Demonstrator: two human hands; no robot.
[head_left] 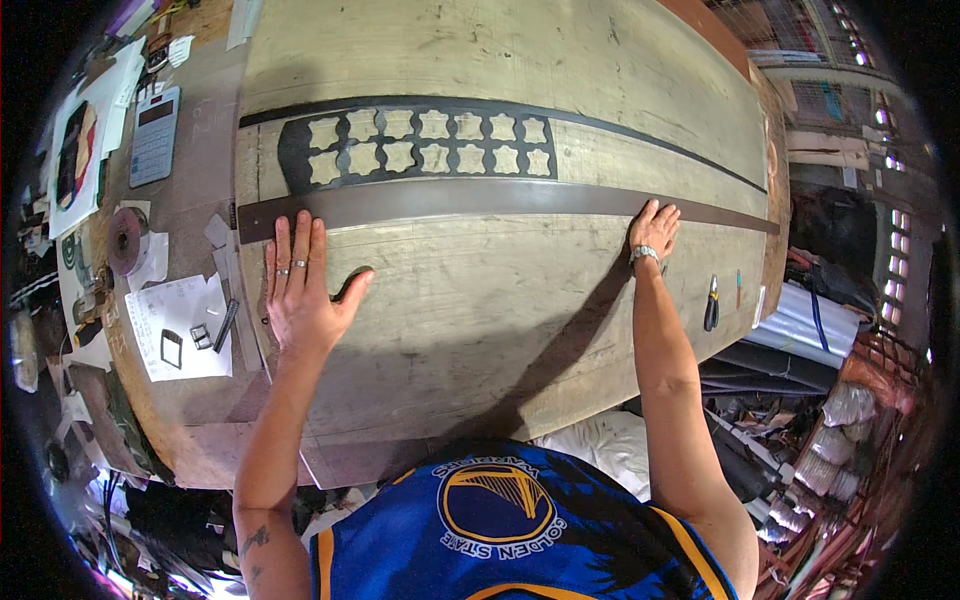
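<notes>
Hands well apart on strip's near edge.

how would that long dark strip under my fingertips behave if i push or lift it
The long dark strip would probably slide rather than roll: it lies flat on the table and has a smooth sheen. Lifted from one end, it may sag or swing, being long and narrow, reaching past the right hand.

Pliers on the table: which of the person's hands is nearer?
Right. The right hand rests palm down, up and left of the pliers; the left hand is far across the table, well to their left.
</notes>
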